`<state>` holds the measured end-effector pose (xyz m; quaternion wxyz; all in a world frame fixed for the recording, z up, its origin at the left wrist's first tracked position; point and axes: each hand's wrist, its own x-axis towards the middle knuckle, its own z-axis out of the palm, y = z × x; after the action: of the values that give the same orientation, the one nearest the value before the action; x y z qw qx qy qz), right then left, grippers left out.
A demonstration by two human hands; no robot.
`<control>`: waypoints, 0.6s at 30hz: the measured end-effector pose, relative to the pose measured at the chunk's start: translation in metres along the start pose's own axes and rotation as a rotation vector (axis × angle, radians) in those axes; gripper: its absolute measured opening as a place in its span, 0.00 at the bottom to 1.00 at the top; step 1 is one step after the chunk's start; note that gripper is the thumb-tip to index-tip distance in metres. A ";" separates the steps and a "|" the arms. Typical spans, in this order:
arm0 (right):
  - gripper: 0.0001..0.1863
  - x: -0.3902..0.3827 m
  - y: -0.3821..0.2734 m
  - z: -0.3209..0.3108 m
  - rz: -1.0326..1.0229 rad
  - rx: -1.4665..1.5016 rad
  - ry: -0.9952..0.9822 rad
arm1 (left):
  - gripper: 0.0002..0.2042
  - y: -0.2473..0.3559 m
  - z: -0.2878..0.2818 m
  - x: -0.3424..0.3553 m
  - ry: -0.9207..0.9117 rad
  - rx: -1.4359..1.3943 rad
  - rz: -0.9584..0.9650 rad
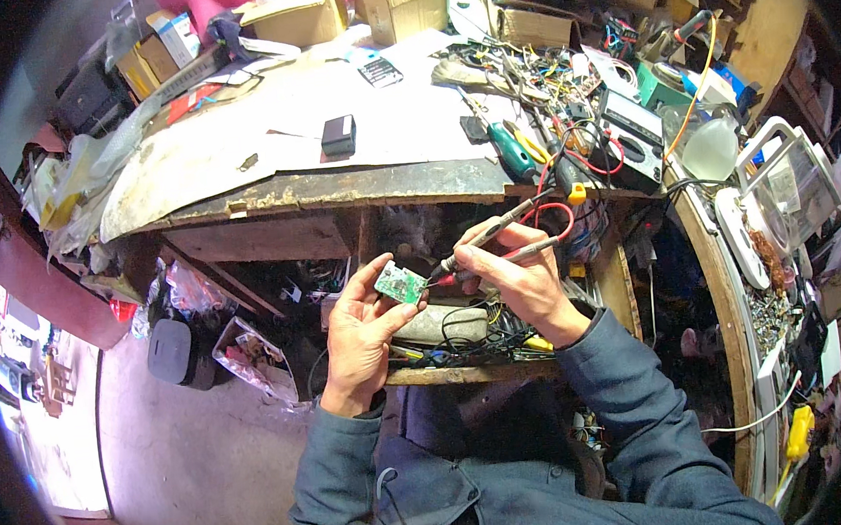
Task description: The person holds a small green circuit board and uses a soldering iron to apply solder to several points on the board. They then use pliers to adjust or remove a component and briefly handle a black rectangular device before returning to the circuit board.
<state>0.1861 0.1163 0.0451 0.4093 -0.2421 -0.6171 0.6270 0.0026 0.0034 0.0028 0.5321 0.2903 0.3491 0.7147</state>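
Between the thumb and fingers of my left hand (362, 337) is a small green circuit board (402, 284), held up in front of the bench edge. My right hand (527, 279) is closed around a pair of test probes (502, 224), one red and one black. Their tips meet the board's right side or come very close to it; exact contact is too small to tell. A red lead (567, 215) loops away from the probes toward the bench. Below my hands lies an open drawer (458, 375) with cables and a pale grey block-shaped object (452, 323).
On the white-covered bench top (238, 158) sits a small black box (339, 136). Green-handled screwdriver (510, 151), yellow-handled pliers (532, 147) and tangled wires (549, 78) crowd the right. Cardboard boxes (406, 6) line the back. A wooden ledge (726, 309) runs along my right.
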 end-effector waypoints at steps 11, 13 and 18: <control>0.06 0.001 -0.002 0.001 0.013 -0.002 0.010 | 0.33 0.001 0.003 0.001 0.015 0.051 -0.006; 0.06 0.001 -0.002 -0.001 0.014 0.000 0.005 | 0.33 0.001 0.002 0.001 0.007 0.042 -0.009; 0.07 0.000 -0.004 -0.002 0.023 -0.022 0.015 | 0.32 0.003 0.003 0.001 0.005 0.021 -0.018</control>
<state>0.1880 0.1171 0.0487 0.4040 -0.2586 -0.6179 0.6230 0.0032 0.0044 0.0070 0.5346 0.2909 0.3604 0.7069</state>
